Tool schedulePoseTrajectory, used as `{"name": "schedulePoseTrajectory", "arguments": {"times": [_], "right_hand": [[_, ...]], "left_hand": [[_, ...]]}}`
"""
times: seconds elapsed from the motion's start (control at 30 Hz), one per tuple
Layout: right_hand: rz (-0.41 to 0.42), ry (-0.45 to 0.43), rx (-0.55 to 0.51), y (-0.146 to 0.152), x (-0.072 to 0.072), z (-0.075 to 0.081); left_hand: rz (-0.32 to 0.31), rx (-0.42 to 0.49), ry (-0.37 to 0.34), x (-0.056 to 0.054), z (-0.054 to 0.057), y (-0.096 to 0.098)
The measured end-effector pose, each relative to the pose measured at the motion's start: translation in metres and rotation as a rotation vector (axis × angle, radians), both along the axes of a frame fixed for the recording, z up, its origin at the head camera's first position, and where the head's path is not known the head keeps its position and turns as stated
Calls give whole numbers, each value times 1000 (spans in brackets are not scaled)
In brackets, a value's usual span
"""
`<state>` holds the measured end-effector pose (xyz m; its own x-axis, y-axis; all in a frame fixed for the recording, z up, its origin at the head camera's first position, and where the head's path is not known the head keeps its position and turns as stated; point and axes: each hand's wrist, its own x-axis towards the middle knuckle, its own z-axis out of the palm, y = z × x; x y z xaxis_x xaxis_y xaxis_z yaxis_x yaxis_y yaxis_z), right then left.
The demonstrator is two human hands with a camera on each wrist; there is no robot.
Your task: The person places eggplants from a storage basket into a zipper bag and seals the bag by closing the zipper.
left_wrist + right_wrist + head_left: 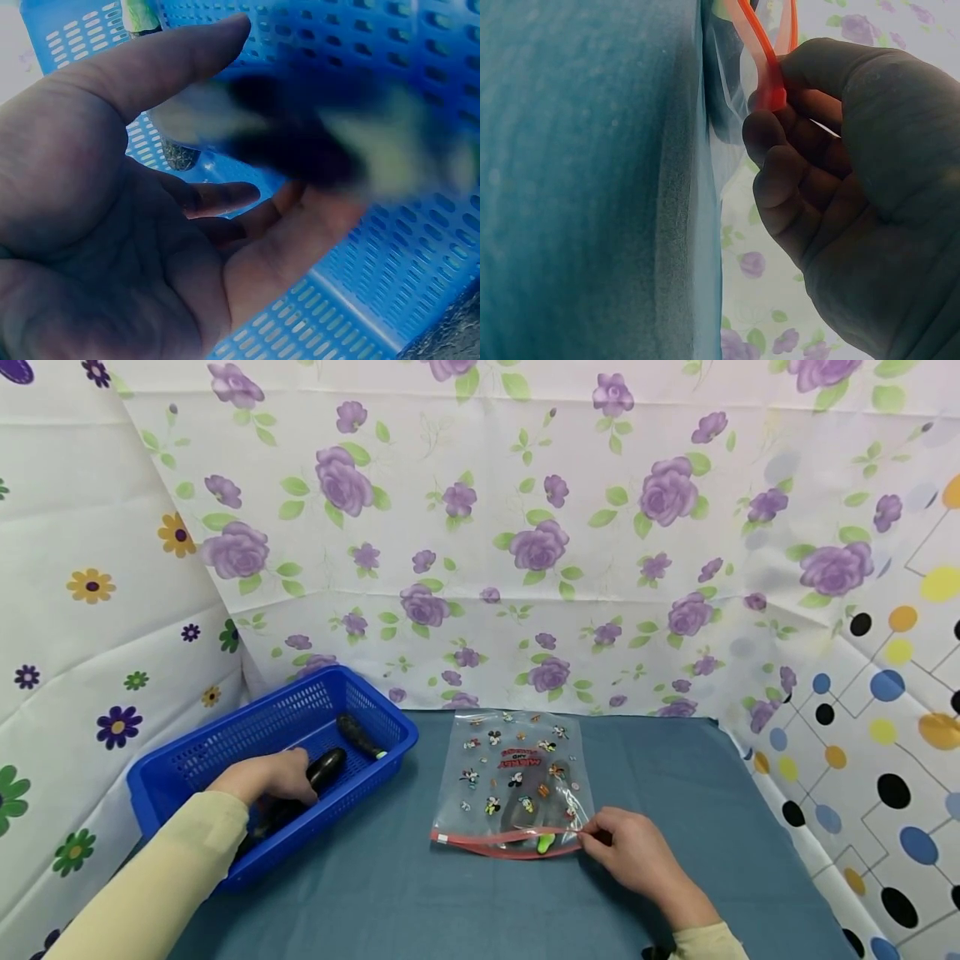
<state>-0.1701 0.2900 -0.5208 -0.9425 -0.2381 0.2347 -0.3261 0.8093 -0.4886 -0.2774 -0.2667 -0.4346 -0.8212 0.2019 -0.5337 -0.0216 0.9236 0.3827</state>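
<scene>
Dark vegetable blurred in left-wrist view, sleeves cropped

Grey-blue cloth covers the bench. A blue perforated basket stands slanted by its left edge; a clear printed bag lies mid-bench, base at the far edge, red zip facing the near edge.
</scene>
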Motion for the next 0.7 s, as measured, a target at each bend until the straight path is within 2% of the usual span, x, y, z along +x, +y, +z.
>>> {"name": "schedulePoseTrajectory", "arguments": {"times": [0.23,0.43,0.7], "right_hand": [[-7,-6,4,0,0,0],[-11,-14,5,0,1,1],[-3,-11,3,0,1,1]], "left_hand": [[62,56,-24,1,-3,-1],[48,57,-16,1,-1,-2],[32,65,39,-1,-1,-5]]}}
